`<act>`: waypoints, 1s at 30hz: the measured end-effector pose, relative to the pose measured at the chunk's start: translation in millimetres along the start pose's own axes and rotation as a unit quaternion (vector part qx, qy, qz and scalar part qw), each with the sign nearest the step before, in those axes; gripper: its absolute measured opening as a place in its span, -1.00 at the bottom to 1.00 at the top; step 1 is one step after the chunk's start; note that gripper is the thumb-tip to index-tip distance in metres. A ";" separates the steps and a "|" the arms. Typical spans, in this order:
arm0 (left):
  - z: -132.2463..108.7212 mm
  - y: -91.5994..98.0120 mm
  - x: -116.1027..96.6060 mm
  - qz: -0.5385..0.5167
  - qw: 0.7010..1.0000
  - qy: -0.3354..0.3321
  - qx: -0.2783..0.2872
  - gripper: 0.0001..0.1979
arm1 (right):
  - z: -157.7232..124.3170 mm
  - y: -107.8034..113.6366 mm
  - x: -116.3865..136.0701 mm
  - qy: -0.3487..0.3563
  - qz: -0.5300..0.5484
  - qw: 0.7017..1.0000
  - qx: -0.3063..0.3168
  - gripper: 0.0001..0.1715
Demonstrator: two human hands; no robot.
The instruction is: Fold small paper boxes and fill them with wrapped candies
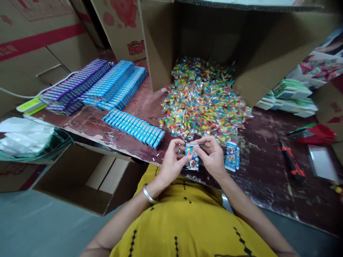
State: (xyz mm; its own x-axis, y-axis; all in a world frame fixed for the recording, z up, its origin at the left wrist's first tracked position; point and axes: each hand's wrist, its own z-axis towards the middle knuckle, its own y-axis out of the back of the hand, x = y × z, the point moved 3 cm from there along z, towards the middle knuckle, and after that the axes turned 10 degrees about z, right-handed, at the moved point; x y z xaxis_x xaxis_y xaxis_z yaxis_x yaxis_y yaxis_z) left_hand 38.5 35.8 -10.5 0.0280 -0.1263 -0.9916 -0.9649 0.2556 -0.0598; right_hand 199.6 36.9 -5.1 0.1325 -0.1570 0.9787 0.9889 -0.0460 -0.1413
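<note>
Both my hands hold a small blue printed carton (192, 165) upright near the front edge of the table. My left hand (174, 157) pinches its left side, thumb across the front. My right hand (211, 155) has its thumb and fingers at the top end, where a pale flap shows. What is inside the carton cannot be seen. Beside my right hand lie a few flat blue cartons (230, 157). Just beyond my hands spreads a heap of small clear packets with colourful sweets (206, 103), spilling from a big cardboard box (158, 46) on its side.
A row of blue cartons (134, 126) lies to the left, with stacked blue cartons (115, 84) and purple cartons (75, 85) behind. A red-and-black box cutter (292, 160) rests at the right. Below the table's left edge stands an open cardboard box (80, 178).
</note>
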 end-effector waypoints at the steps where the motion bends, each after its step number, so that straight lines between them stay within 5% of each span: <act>1: 0.0 -0.5 0.3 -0.009 1.000 0.008 -0.006 -0.54 | 0.5 -0.6 0.1 -0.002 0.007 1.000 0.000 -0.71; 12: -5.0 1.5 5.3 0.108 0.993 -0.038 -0.010 -0.58 | 21.1 5.8 8.6 -0.128 -0.040 0.990 0.052 -0.70; 20: -7.1 2.7 0.8 0.110 0.993 -0.035 0.033 -0.51 | 21.8 7.6 14.8 -0.065 -0.108 0.989 0.075 -0.69; 23: -4.9 7.3 -2.1 0.086 0.996 -0.026 0.020 -0.61 | 9.6 4.2 21.3 -0.018 -0.164 0.977 0.132 -0.76; 27: 0.6 10.6 -1.6 0.029 1.000 -0.002 -0.004 -0.63 | -7.1 -0.5 22.6 0.025 -0.287 0.925 0.246 0.00; 30: 2.2 9.3 0.4 0.023 1.000 -0.002 -0.004 -0.61 | -13.1 -1.2 19.1 0.099 -0.363 0.898 0.228 -0.05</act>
State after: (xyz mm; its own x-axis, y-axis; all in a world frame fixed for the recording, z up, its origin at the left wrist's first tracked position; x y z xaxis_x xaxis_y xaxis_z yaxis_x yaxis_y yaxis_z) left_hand 30.2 40.2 -11.7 -0.0160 -0.1099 -0.9938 -0.9670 0.2544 -0.0125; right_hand 200.0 21.1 11.8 -0.5272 -0.4239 0.7365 0.7410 0.1950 0.6426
